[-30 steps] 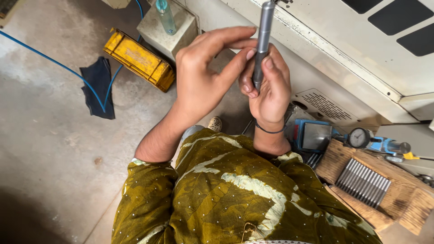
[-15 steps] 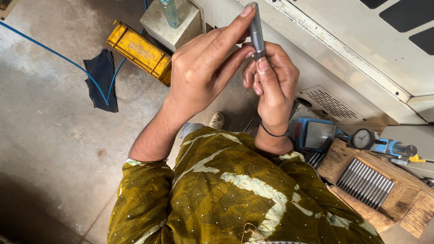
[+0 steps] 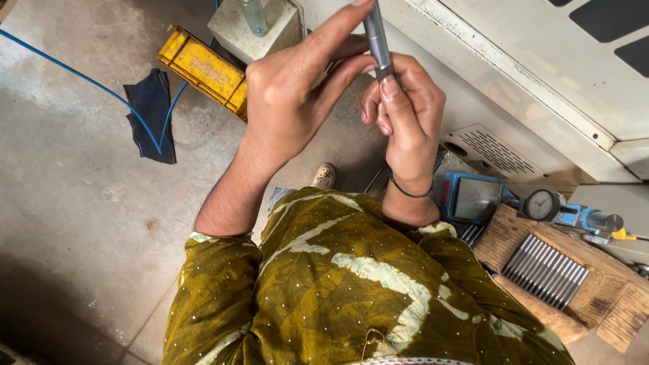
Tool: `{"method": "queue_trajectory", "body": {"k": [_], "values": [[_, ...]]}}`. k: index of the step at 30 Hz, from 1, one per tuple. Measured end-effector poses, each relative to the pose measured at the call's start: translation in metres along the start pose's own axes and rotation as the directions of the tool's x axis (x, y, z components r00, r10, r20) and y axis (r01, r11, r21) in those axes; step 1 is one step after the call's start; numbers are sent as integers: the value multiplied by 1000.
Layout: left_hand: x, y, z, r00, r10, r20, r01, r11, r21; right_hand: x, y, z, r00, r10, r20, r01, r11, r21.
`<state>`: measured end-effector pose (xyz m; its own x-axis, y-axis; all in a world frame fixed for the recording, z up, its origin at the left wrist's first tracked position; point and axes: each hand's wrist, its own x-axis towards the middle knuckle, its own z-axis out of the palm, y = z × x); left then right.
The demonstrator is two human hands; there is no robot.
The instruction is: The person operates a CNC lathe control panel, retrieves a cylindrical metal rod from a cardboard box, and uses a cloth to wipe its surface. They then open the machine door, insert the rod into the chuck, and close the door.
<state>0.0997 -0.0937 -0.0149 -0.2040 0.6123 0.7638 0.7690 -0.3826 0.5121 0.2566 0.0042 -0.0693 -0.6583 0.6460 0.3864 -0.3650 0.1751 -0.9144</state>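
Both my hands hold one slim grey metal rod (image 3: 376,37) upright in front of me. My left hand (image 3: 294,101) pinches its upper part between fingers and thumb. Around the rod's lower end my right hand (image 3: 405,118) is wrapped, thumb pressed along the shaft; a dark band sits on that wrist. The rod's top runs out of the picture. Below the hands is my olive patterned clothing (image 3: 338,290).
A wooden block (image 3: 595,297) bearing a row of several similar metal rods (image 3: 544,270) lies at the right, beside a blue dial gauge stand (image 3: 541,206). A pale machine housing (image 3: 541,74) fills the upper right. A yellow crate (image 3: 203,71), dark cloth (image 3: 152,115) and blue hose (image 3: 81,74) lie on the concrete floor.
Both hands have shifted left and upward in view with the rod, which has tilted slightly. My left fingers have stretched further up along it.
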Motion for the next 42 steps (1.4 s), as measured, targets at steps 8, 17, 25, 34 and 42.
{"method": "queue_trajectory", "body": {"k": [8, 17, 25, 34, 42], "values": [[5, -3, 0, 998, -61, 30, 63, 996, -70, 3, -5, 2, 997, 72, -24, -73, 997, -14], [1, -6, 2, 998, -53, 25, 54, 998, -32, 8, 0, -1, 997, 78, -29, -79, 996, -47], [-3, -6, 2, 994, -109, -3, 109, 994, -11, 6, 3, 4, 994, 106, -11, -106, 994, -22], [-5, 0, -2, 996, -89, -6, 89, 995, 41, 6, 3, 4, 994, 106, 2, -106, 994, -29], [-10, 0, 5, 996, -94, -7, 94, 995, 31, 0, 2, -1, 995, 104, -1, -104, 994, -25]]}}
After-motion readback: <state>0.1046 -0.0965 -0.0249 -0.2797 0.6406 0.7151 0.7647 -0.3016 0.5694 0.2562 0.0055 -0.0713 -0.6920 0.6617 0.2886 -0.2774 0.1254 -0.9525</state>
